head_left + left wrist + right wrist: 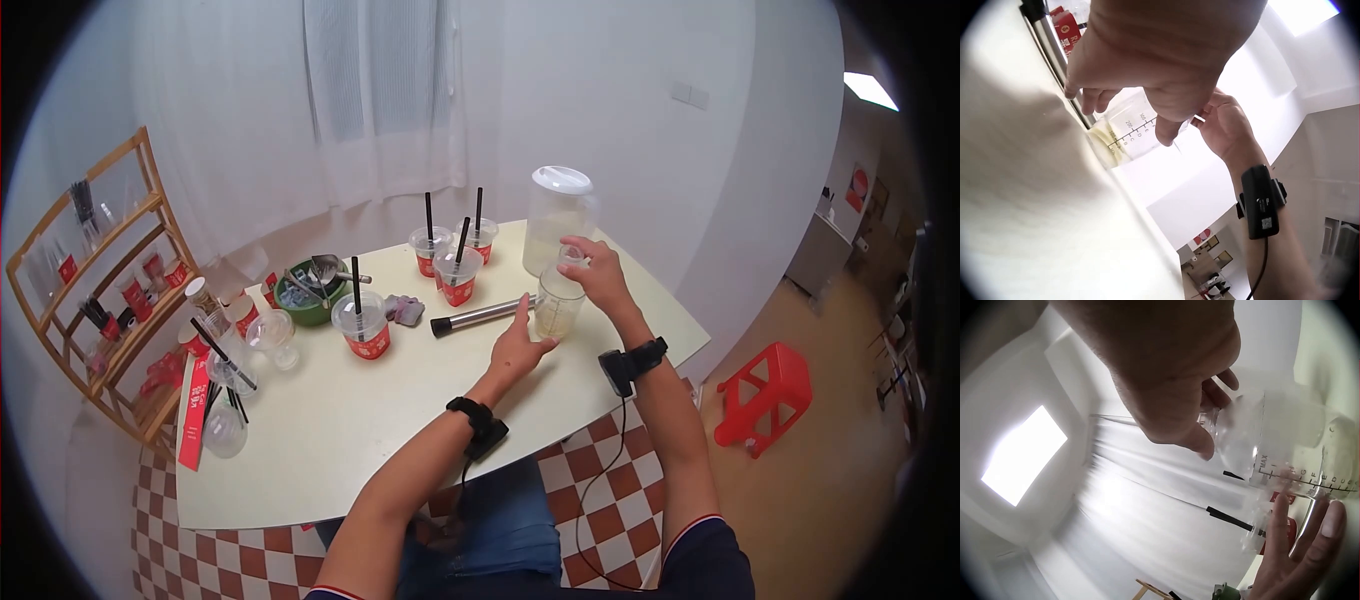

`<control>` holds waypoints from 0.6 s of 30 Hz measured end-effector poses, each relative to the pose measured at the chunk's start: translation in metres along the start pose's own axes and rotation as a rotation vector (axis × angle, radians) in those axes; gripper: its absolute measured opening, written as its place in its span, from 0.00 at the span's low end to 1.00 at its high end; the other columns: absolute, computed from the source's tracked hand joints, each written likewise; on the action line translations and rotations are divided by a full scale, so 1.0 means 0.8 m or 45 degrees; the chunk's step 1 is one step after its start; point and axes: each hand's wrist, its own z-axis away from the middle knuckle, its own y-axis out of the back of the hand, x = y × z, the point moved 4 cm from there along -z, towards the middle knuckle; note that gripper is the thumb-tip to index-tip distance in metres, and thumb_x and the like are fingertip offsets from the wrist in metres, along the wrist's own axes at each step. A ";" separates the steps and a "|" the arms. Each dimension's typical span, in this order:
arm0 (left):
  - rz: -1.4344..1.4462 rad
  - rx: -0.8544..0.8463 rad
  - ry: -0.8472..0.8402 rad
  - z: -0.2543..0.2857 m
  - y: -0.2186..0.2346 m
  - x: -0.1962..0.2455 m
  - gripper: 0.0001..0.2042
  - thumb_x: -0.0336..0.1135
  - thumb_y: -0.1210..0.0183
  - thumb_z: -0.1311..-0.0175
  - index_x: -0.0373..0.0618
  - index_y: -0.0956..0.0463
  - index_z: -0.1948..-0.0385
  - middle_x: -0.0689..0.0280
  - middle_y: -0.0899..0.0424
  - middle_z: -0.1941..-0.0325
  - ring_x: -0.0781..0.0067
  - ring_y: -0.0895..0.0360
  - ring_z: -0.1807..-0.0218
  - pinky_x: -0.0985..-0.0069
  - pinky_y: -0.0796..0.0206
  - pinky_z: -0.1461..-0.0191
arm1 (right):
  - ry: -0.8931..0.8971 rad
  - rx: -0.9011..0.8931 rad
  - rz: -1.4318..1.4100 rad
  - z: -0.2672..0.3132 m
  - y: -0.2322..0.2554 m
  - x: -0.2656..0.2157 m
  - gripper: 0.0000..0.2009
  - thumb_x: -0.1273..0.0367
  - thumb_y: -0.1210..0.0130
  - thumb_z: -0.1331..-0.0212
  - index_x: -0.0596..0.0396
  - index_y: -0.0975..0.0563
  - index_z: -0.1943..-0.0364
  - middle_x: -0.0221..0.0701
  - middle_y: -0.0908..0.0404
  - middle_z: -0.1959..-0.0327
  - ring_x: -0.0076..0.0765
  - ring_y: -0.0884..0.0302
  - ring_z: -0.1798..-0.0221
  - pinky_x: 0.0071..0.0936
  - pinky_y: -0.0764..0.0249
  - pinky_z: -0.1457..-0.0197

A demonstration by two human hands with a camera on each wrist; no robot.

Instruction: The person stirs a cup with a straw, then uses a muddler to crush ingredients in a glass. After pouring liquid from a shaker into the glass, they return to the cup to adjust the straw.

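Clear plastic, marked with a measuring scale, the shaker bottle stands right of centre in the head view on the pale tabletop, a little yellowish liquid at its bottom. The right hand has its grip curled round the bottle's top. The left hand lies open, straight fingers against the bottle's lower side, a steel tube just behind.

We can read only a little. On the clear plastic measuring bottle at the right of the right wrist view, the word "MAX" stands beside a printed black scale of short tick marks; its smaller figures are too blurred for us to make out. In the left wrist view the same bottle, at upper centre, shows the scale with "200". The white lettering on the red cup sleeves is too small to read.
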 end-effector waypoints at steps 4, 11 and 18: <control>0.202 0.170 -0.239 -0.011 -0.010 0.024 0.56 0.47 0.28 0.42 0.41 0.60 0.19 0.43 0.30 0.26 0.42 0.31 0.26 0.60 0.36 0.26 | 0.056 0.136 -0.200 -0.012 0.005 0.004 0.26 0.64 0.29 0.46 0.53 0.18 0.41 0.43 0.13 0.57 0.44 0.15 0.54 0.39 0.20 0.45; 0.131 0.160 -0.188 0.000 -0.008 0.003 0.56 0.44 0.28 0.41 0.45 0.63 0.18 0.40 0.33 0.25 0.42 0.32 0.24 0.60 0.39 0.23 | -0.283 0.258 0.240 0.061 0.027 0.123 0.25 0.63 0.29 0.46 0.53 0.19 0.43 0.46 0.13 0.52 0.55 0.14 0.50 0.44 0.21 0.43; 0.235 0.015 -0.100 0.075 0.064 0.013 0.46 0.39 0.33 0.35 0.59 0.55 0.18 0.43 0.30 0.26 0.46 0.27 0.28 0.58 0.32 0.27 | -0.223 0.035 0.414 0.143 0.007 0.170 0.33 0.66 0.33 0.42 0.54 0.29 0.30 0.54 0.19 0.42 0.55 0.18 0.41 0.46 0.24 0.38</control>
